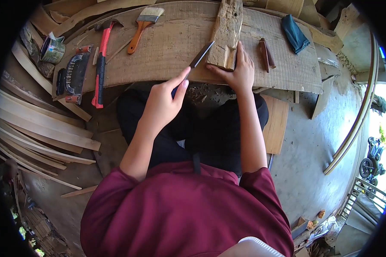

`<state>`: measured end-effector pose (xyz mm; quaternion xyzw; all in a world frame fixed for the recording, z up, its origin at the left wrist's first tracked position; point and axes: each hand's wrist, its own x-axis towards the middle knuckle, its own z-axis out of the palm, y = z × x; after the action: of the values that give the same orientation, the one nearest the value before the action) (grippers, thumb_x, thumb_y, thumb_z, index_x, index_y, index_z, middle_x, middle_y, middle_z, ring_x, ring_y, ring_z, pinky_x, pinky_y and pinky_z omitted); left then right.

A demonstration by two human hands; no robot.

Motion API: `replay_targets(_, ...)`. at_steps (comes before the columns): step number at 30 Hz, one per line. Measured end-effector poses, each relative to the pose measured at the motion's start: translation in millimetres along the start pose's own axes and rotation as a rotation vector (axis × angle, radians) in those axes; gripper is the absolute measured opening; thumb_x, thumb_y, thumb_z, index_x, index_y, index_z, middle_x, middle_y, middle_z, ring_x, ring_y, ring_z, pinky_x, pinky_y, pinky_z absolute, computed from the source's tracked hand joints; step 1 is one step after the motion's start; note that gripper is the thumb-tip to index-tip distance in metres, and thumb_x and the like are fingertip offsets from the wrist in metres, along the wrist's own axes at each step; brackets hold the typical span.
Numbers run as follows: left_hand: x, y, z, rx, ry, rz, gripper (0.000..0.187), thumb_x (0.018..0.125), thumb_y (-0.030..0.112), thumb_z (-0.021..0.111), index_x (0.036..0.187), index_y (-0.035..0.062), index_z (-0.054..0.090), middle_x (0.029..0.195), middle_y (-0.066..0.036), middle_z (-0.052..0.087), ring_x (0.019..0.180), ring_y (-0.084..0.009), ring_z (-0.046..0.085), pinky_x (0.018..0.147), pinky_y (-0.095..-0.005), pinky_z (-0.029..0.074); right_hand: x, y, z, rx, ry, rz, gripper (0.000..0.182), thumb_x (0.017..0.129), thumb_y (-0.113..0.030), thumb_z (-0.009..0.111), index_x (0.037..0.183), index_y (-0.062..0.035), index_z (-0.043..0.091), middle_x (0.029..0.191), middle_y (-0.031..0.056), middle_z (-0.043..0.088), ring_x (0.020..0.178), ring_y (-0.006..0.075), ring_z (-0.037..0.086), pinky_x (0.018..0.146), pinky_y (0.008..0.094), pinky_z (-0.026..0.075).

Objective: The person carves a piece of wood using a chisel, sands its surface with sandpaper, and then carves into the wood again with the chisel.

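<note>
A chisel (198,60) was gripped in the left hand (164,102), tip set against the wood block (226,32), pinned to the worktop (167,47) by the flat right hand (240,73).

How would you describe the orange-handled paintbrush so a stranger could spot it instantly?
Find the wide wooden board across the person's lap. At its far edge lies the paintbrush, between the red-handled hammer and the rough wooden block. Only it has pale bristles.
</note>
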<state>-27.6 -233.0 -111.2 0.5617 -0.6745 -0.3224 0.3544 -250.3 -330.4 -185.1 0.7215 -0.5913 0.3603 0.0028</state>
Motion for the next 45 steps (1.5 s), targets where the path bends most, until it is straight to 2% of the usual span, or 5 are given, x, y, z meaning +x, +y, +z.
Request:
replay_targets(3,13,-6,8,0.095,0.059,0.058,0.033,0.096,0.02,0.056,0.127,0.0092,0.06,0.065,-0.025,0.056,0.062,-0.0407,0.059,0.059,-0.041,0.046,-1,-1,0,-0.003,0.009,-0.002,0.119,0.056,-0.072,0.076,0.137,0.0086,0.041,0.126,0.0215,0.058,0.12,0.0356,0.054,0.102,0.0429,0.041)
replay_targets(17,-27,1,-8,0.114,-0.033,0.007,0.034,0.096,0.015,0.056,0.129,0.0056,0.058,0.112,-0.025,0.064,0.104,-0.0363,0.063,0.083,-0.0349,0.052,-1,-1,-1,0.002,-0.015,0.016,0.119,0.057,-0.072,0.076,0.136,0.0084,0.042,0.126,0.022,0.058,0.119,0.0344,0.055,0.101,0.0428,0.041)
replay_targets(23,21,1,5,0.17,-0.001,-0.004,0.035,0.096,0.02,0.056,0.13,0.0127,0.059,0.07,-0.025,0.054,0.062,-0.0398,0.055,0.062,-0.0358,0.046,-1,0,0,-0.005,-0.002,-0.009,0.118,0.057,-0.072,0.076,0.136,0.009,0.042,0.127,0.0221,0.057,0.12,0.0345,0.054,0.102,0.043,0.041)
replay_targets(38,-14,-6,-9,0.158,-0.045,0.055,0.036,0.096,0.015,0.056,0.131,0.0076,0.056,0.103,-0.027,0.064,0.097,-0.0365,0.065,0.078,-0.0352,0.052,0,-2,-2,0.006,0.006,-0.017,0.117,0.057,-0.07,0.078,0.135,0.0092,0.042,0.126,0.0213,0.058,0.121,0.0352,0.054,0.101,0.0433,0.042)
replay_targets(45,55,-3,5,0.206,-0.041,0.011,0.036,0.097,0.022,0.055,0.133,0.0173,0.057,0.07,-0.024,0.054,0.055,-0.0332,0.049,0.06,-0.0369,0.044,1,-1,-2,-0.01,0.034,-0.037,0.117,0.056,-0.067,0.081,0.136,0.0089,0.043,0.123,0.0254,0.059,0.113,0.037,0.059,0.098,0.0422,0.045)
